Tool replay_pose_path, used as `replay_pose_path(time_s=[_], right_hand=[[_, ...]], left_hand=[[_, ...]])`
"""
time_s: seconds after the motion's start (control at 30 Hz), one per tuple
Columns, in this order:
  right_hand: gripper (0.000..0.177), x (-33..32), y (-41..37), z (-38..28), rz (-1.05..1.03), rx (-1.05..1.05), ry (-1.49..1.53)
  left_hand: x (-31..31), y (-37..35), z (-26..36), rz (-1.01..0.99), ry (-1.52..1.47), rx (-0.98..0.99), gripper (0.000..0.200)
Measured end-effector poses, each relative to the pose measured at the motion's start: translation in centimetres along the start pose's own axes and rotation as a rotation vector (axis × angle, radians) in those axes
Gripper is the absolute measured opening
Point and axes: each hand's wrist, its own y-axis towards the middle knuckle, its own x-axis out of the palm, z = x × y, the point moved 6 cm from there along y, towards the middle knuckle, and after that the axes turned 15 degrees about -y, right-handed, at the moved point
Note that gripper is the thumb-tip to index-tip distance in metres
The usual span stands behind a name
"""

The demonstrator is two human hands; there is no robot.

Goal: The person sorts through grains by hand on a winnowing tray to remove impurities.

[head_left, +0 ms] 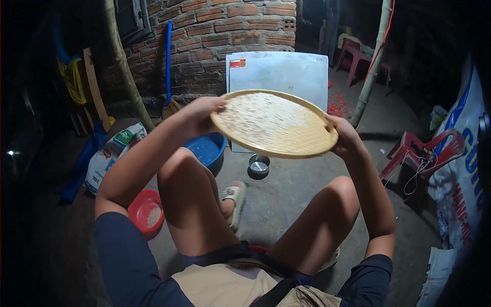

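A round woven winnowing tray [312,140] is held up in front of me, over the floor beyond my knees. White grains [261,115], blurred by motion, cover its left and middle part; they look like rice. My left hand [207,110] is closed on the tray's left rim, and my right hand [343,134] grips the right rim. The tray tilts down a little toward the right. Below it a small metal pot [259,165] stands on the floor. A blue basin [207,148] is partly hidden behind my left forearm and knee.
A red basin [146,207] with some grains sits by my left leg. Behind the tray a whitish panel [276,71] leans near a brick wall [225,30]. A sack [112,153] lies at left; a red plastic chair [422,153] and large printed sacks [463,179] are at right.
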Motion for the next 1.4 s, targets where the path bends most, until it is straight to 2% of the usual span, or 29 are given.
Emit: replay_pose_path(time_s=[0.03, 0.07, 0.13, 0.2, 0.33, 0.4, 0.43, 0.47, 0.53, 0.57, 0.6, 0.7, 0.77, 0.8, 0.87, 0.97, 1.0, 1.07, 1.1, 1.13, 1.2, 1.27, 1.3, 1.33, 1.37, 1.4], right_hand=[[0.036, -0.2, 0.3, 0.7, 0.047, 0.011, 0.046], [0.036, -2.1, 1.1, 1.5, 0.01, 0.035, 0.094], [0.036, -5.1, 0.9, 2.0, 0.138, 0.11, 0.08], [0.037, -8.1, 0.7, 2.2, 0.18, 0.175, 0.035], [0.034, -4.5, 0.5, 1.7, 0.426, 0.2, -0.198], [0.034, -0.6, 1.8, 2.4, 0.394, 0.169, -0.206], [0.03, 1.5, 2.4, 2.2, 0.408, 0.165, -0.244], [0.03, 1.2, 3.6, 3.0, 0.413, 0.182, -0.231], [0.027, -1.9, 6.5, 4.1, 0.633, 0.172, -0.409], [0.025, -4.4, 8.3, 4.9, 0.665, 0.197, -0.372], [0.024, -6.1, 9.6, 5.2, 0.602, 0.263, -0.483], [0.025, -6.6, 11.5, 7.0, 0.615, 0.38, -0.386], [0.027, -2.6, 12.6, 6.5, 0.541, 0.142, -0.406], [0.028, -0.4, 12.4, 6.2, 0.528, 0.163, -0.483], [0.027, 0.6, 13.9, 6.7, 0.522, 0.2, -0.487], [0.025, -4.6, 18.5, 6.8, 0.555, 0.276, -0.618], [0.024, -5.7, 20.0, 6.0, 0.462, 0.281, -0.654], [0.025, -5.9, 21.6, 5.1, 0.44, 0.352, -0.532], [0.026, -4.4, 21.8, 4.6, 0.399, 0.288, -0.501], [0.029, -6.4, 25.1, 7.1, 0.289, 0.132, -0.592], [0.031, -1.4, 21.9, 6.5, 0.314, 0.063, -0.717], [0.031, -0.5, 21.9, 8.9, 0.257, -0.033, -0.741], [0.03, -1.6, 22.9, 9.6, 0.345, -0.226, -0.79], [0.029, -2.7, 23.6, 9.7, 0.257, -0.056, -0.736], [0.028, -4.3, 24.9, 10.9, 0.145, 0.023, -0.624], [0.029, -4.2, 23.6, 9.7, 0.143, 0.133, -0.597]], left_hand=[[-0.9, 0.2, -1.0, -0.024, -0.038, -0.009, 0.033], [-1.0, 2.0, -2.0, -0.065, -0.072, -0.023, 0.034], [0.5, 3.6, -3.4, -0.086, -0.035, -0.07, 0.033], [1.9, 4.8, -4.2, -0.145, -0.033, -0.125, 0.031], [-3.4, 11.7, -5.5, -0.234, -0.003, -0.25, 0.028], [-5.8, 12.5, -3.4, -0.23, 0.154, -0.235, 0.027], [-6.8, 13.5, -3.0, -0.231, 0.128, -0.22, 0.027], [-9.0, 17.2, -3.9, -0.174, 0.119, -0.138, 0.027], [-8.0, 16.0, -3.9, -0.056, 0.116, 0.003, 0.026], [-6.9, 14.0, -3.7, -0.018, 0.102, 0.018, 0.026], [-6.4, 12.8, -4.0, 0.022, 0.051, -0.004, 0.027], [-8.0, 13.6, -4.1, 0.022, 0.063, -0.033, 0.027], [-11.8, 17.1, -4.7, -0.084, 0.028, -0.037, 0.028], [-13.9, 18.8, -5.2, -0.101, 0.016, -0.012, 0.024], [-15.3, 18.2, -5.1, 0.037, -0.046, -0.019, 0.024], [-14.7, 18.4, -5.7, 0.194, 0.065, 0.129, 0.024], [-12.2, 15.8, -4.6, 0.31, 0.114, 0.116, 0.023], [-11.0, 15.4, -4.5, 0.305, 0.026, 0.043, 0.026], [-13.7, 17.5, -4.9, 0.241, 0.015, 0.148, 0.028], [-15.3, 18.7, -4.6, 0.162, 0.025, 0.213, 0.025], [-17.4, 18.8, -4.2, 0.153, 0.008, 0.133, 0.025], [-17.8, 19.3, -5.2, 0.241, 0.024, 0.114, 0.026], [-19.0, 19.0, -5.7, 0.327, 0.037, 0.108, 0.026], [-21.2, 20.2, -7.5, 0.294, 0.163, 0.09, 0.026], [-18.9, 19.0, -8.0, 0.291, 0.168, 0.056, 0.026], [-18.3, 18.3, -9.0, 0.362, 0.227, 0.058, 0.026]])
